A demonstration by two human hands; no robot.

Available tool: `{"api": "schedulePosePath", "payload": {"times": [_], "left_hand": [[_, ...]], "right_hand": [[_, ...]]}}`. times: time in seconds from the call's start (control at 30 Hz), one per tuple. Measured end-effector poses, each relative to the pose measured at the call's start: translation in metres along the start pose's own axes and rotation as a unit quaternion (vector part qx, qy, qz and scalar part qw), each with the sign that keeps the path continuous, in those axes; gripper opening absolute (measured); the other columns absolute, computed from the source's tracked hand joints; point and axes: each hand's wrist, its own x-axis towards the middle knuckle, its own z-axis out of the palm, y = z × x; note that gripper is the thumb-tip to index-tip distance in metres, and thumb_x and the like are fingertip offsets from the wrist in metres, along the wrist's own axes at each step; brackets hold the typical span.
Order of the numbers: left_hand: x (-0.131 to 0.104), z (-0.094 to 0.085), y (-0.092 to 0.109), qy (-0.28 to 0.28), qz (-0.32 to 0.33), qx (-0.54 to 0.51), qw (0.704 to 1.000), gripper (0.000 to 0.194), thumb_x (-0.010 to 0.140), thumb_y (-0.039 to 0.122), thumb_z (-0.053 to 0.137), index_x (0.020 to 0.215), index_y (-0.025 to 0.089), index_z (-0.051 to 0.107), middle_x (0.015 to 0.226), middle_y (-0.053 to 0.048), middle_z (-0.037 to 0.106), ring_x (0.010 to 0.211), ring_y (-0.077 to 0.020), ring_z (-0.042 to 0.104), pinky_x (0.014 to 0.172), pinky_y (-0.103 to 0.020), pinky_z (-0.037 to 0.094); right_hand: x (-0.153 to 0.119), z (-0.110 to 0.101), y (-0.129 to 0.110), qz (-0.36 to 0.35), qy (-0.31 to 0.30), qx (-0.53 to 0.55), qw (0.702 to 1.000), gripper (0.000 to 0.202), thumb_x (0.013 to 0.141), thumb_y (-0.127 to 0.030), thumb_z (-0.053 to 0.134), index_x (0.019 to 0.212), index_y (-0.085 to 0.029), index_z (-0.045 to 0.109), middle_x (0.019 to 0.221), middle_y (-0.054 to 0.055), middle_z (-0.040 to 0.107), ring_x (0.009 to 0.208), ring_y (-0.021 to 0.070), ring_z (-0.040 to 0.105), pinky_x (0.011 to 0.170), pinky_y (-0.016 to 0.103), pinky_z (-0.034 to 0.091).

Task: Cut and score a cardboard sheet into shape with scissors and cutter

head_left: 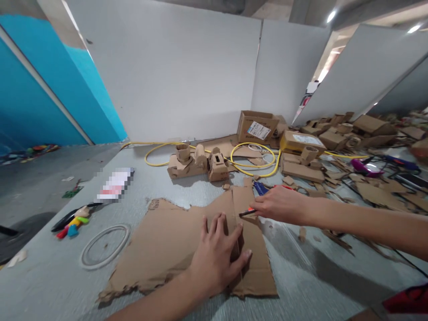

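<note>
Cardboard sheet [163,245] creased, seemingly undivided
Left hand [214,254] spread upon it; right hand [272,204] grips a dark tool [246,212].

Grey table [143,187], cardboard sheet [174,240], white ring [95,266], yellow cable [264,175]

ceiling lamps [331,16] glaring | soft shadows on tabletop [160,187] | edges stretched

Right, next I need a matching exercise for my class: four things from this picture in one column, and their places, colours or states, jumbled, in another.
1. Left hand
2. Right hand
3. Cardboard sheet
4. Pale ring

A. Brown, ragged-edged
B. Holding a slim tool
C. Lying left of the sheet
D. Spread on the sheet

Pairs: 1-D, 2-B, 3-A, 4-C
</note>
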Motion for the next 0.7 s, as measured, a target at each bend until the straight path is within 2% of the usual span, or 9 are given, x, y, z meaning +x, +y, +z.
{"api": "schedulePosePath", "payload": {"times": [0.13, 0.27, 0.37, 0.5, 0.7], "left_hand": [[0.001, 0.000, 0.001, -0.004, -0.004, 0.002, 1.000, 0.060, 0.098, 0.060, 0.048, 0.149, 0.029, 0.052, 0.152, -0.024, 0.043, 0.148, -0.0448, 0.033, 0.114, -0.076, 0.022], [0.000, -0.001, 0.002, -0.007, 0.000, 0.007, 1.000, 0.061, 0.098, 0.061, 0.047, 0.150, 0.030, 0.050, 0.152, -0.025, 0.043, 0.148, -0.0450, 0.032, 0.113, -0.076, 0.022], [0.000, 0.000, 0.001, -0.004, 0.001, 0.009, 1.000, 0.061, 0.098, 0.062, 0.046, 0.150, 0.030, 0.050, 0.151, -0.025, 0.043, 0.148, -0.0444, 0.033, 0.113, -0.076, 0.022], [0.000, -0.001, 0.001, 0.000, 0.000, 0.003, 1.000, 0.061, 0.098, 0.063, 0.046, 0.149, 0.029, 0.052, 0.149, -0.024, 0.046, 0.147, -0.0442, 0.035, 0.113, -0.076, 0.022], [-0.001, 0.001, -0.001, 0.008, 0.004, -0.009, 1.000, 0.060, 0.098, 0.062, 0.046, 0.149, 0.030, 0.052, 0.150, -0.023, 0.046, 0.147, -0.0434, 0.033, 0.114, -0.076, 0.020]], "right_hand": [[-0.001, 0.003, -0.002, 0.002, 0.001, 0.006, 1.000, 0.012, 0.092, -0.008, 0.060, 0.094, -0.016, 0.069, 0.081, 0.005, 0.076, 0.064, 0.0183, 0.070, 0.049, 0.030, 0.025], [-0.003, 0.004, -0.003, 0.012, -0.005, 0.008, 1.000, 0.012, 0.093, -0.010, 0.060, 0.095, -0.017, 0.069, 0.083, 0.005, 0.076, 0.066, 0.0188, 0.071, 0.048, 0.030, 0.022], [-0.006, 0.003, -0.001, 0.017, 0.024, 0.002, 1.000, 0.009, 0.096, -0.017, 0.060, 0.094, -0.017, 0.069, 0.081, 0.004, 0.076, 0.065, 0.0180, 0.069, 0.049, 0.030, 0.020], [-0.005, 0.006, -0.001, 0.047, 0.075, 0.014, 0.996, 0.021, 0.101, -0.026, 0.053, 0.092, -0.018, 0.069, 0.083, 0.005, 0.076, 0.066, 0.0171, 0.068, 0.051, 0.032, 0.017], [0.002, 0.012, -0.007, 0.034, 0.066, 0.027, 0.997, 0.018, 0.100, -0.026, 0.055, 0.094, -0.018, 0.070, 0.085, 0.004, 0.077, 0.064, 0.0163, 0.066, 0.051, 0.034, 0.013]]}}
